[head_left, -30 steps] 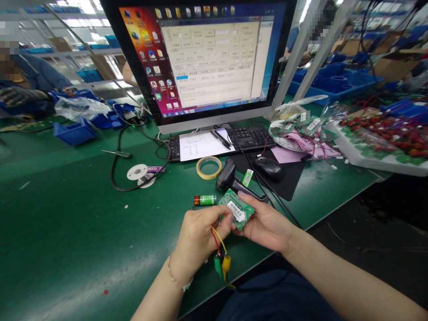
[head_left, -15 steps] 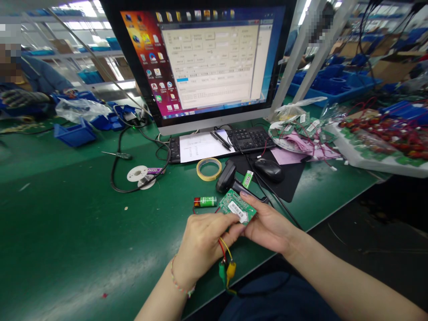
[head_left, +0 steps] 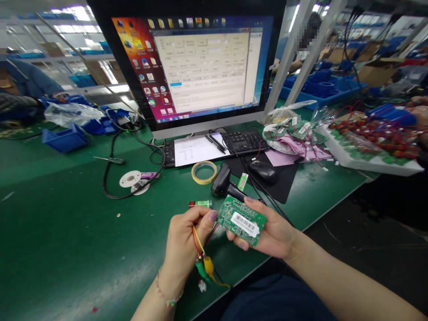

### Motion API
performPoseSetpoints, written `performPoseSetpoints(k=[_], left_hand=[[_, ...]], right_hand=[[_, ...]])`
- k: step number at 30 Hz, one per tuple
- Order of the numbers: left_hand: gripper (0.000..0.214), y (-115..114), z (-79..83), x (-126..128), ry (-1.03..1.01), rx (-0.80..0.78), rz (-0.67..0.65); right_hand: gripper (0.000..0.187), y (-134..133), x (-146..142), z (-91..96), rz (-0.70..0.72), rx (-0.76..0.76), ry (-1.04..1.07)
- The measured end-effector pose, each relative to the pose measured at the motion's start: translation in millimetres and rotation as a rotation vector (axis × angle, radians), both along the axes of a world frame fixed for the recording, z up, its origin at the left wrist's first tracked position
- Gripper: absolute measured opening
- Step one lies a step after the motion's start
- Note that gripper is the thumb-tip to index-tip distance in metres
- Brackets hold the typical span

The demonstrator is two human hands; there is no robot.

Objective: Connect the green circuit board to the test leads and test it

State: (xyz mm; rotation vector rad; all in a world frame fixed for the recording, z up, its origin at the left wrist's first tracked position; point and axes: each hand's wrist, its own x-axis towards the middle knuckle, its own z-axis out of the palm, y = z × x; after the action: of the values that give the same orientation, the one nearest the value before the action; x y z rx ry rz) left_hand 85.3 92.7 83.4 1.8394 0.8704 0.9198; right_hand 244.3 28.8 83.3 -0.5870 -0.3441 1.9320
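My right hand (head_left: 272,232) holds a small green circuit board (head_left: 241,219) with a white barcode label facing up. My left hand (head_left: 185,240) is closed just left of the board, pinching red and yellow wires (head_left: 198,238) that hang down to green and yellow clips (head_left: 204,269). A black barcode scanner (head_left: 224,184) lies on the green bench just beyond the board. Beside it are two green batteries, one (head_left: 200,204) behind my left thumb and one (head_left: 243,181) next to the scanner.
A monitor (head_left: 200,62), keyboard (head_left: 234,142) with a paper sheet (head_left: 195,150), mouse (head_left: 264,171) and tape roll (head_left: 204,172) stand ahead. A white tray (head_left: 368,161) of boards with red wires sits right. Blue bins (head_left: 65,137) and another person's sleeve (head_left: 30,80) are far left.
My right hand has turned the board flatter so its label faces up and drawn it nearer. My left hand shifted down-left with the wires; the view moved slightly.
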Motion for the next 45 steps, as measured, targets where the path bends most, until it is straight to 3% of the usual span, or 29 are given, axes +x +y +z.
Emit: performPoseSetpoints(k=[6, 15, 21, 28, 35, 39, 42, 45], left_hand=[[0.041, 0, 1.9, -2, -0.014, -0.195, -0.201], [0.038, -3, -4.2, -5, -0.075, -0.372, -0.256], [0.04, -3, -3.1, -5, -0.089, -0.344, -0.254], [0.039, -1, -6.8, -3, -0.102, -0.287, -0.24], [0.038, -1, -5.7, -3, -0.117, -0.274, -0.266], [0.028, -2, -8.8, -2, -0.261, -0.367, -0.277], [0.05, -3, -8.9, -1, -0.36, -0.433, -0.264], [0.07, -3, -5.9, -1, -0.282, -0.348, -0.241]], right_hand=[[0.036, -1, 1, 2.7, 0.048, 0.018, -0.019], [0.04, 1, -1, 4.8, 0.068, 0.01, 0.025], [0.046, 1, 3, 8.8, 0.013, 0.022, -0.003], [0.036, -4, 7, 16.3, -0.104, 0.051, -0.048], [0.031, -8, 6, 16.2, -0.106, 0.093, -0.117], [0.029, -8, 7, 15.2, -0.129, 0.102, -0.127], [0.03, -8, 8, 14.4, -0.12, 0.105, -0.117], [0.03, -8, 8, 13.6, -0.102, 0.096, -0.11]])
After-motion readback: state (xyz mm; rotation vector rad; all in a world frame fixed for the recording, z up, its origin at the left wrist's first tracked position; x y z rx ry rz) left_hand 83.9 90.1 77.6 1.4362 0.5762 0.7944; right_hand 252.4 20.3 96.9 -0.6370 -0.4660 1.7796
